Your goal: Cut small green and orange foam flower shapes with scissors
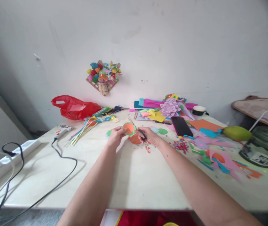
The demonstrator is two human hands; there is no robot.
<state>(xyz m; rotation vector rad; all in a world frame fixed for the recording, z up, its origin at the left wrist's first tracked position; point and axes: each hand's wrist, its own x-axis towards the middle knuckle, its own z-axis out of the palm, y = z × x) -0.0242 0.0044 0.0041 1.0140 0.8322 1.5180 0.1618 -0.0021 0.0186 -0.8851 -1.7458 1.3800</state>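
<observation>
Pinching round green-and-orange scalloped craft sheet (129,128) by edge: fingers of left hand (115,136). Fingers of right hand (151,137) clamped on black-handled metal scissors (143,135), beside sheet. Best: pinch clear of blades (132,122), sheet turned slowly. Orange disc (134,140) below fingers, on white bench (143,179).

glue gun (64,131) left | bag (77,109) behind it | scissors (142,134) centre | phone (181,126) right

Scraps (181,146) and glue gun (64,131) suggest craft workspace
</observation>
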